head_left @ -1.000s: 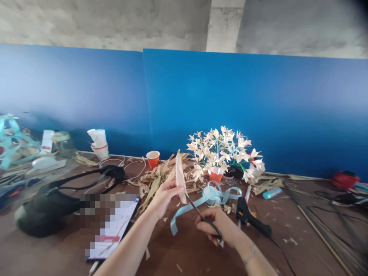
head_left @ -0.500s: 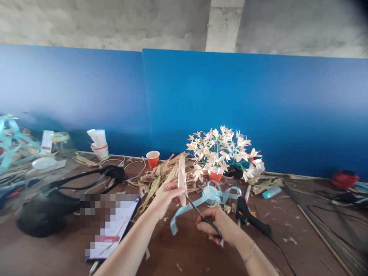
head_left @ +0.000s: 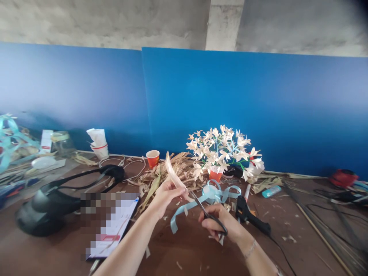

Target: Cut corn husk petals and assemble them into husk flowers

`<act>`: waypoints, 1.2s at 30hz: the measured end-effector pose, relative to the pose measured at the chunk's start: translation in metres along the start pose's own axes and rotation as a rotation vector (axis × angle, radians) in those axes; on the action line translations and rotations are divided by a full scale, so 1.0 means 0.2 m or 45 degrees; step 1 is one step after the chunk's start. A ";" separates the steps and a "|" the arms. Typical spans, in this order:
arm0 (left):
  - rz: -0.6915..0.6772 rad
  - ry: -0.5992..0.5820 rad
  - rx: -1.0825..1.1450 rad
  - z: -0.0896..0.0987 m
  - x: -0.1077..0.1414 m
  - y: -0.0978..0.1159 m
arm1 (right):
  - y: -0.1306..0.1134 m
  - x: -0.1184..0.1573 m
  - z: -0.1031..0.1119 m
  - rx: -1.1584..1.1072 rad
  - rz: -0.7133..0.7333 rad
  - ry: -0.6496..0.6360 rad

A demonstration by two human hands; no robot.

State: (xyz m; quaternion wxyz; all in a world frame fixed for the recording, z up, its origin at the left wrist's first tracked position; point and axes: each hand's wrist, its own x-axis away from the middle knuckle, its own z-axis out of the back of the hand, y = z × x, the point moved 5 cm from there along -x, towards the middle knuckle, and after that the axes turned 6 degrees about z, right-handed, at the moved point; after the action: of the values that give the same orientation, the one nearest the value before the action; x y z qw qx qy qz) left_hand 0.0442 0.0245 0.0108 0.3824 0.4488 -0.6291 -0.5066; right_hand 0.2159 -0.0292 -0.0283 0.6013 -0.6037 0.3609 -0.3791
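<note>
My left hand [head_left: 168,196] pinches a pale strip of dried corn husk [head_left: 172,172], which tilts up and to the left. In my right hand [head_left: 217,220] are dark-handled scissors [head_left: 211,215], their blades pointing up-left at the lower end of the husk. A small pale scrap [head_left: 185,211] shows just below the blades. Light blue ribbon [head_left: 184,207] lies loosely on the table behind the scissors. Beyond it a bunch of cream husk flowers [head_left: 221,149] on green and blue stems stands in a red and white paper cup [head_left: 214,174].
A black glue gun [head_left: 251,218] with a cord lies right of my right hand. Dried husks [head_left: 155,176] are heaped behind my left hand, near a red paper cup [head_left: 153,158]. To the left are a tablet [head_left: 117,226] and a black headset-like object [head_left: 48,211]. A blue panel [head_left: 230,88] stands behind.
The husk strip has turned from nearly upright to leaning left, its lower end now toward the scissors. A small scrap has appeared below the blades. My right hand has shifted slightly right.
</note>
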 end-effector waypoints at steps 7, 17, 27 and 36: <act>-0.103 0.282 0.280 0.03 0.00 0.00 | -0.02 -0.01 -0.01 -0.127 0.164 0.178; -0.316 0.624 0.187 0.02 0.05 0.05 | -0.02 -0.03 -0.13 -0.050 0.109 0.134; -0.146 0.390 0.257 -0.17 0.07 -0.09 | 0.01 -0.06 -0.15 -0.004 0.193 0.259; -0.046 0.327 0.405 -0.20 0.08 -0.10 | 0.02 -0.07 -0.15 0.045 0.246 0.355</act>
State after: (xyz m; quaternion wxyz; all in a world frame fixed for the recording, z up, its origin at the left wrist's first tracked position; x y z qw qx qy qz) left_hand 0.0808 -0.0039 -0.0004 0.3746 0.5756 -0.6392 -0.3462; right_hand 0.1840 -0.0305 -0.0333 0.5896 -0.4972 0.4905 -0.4057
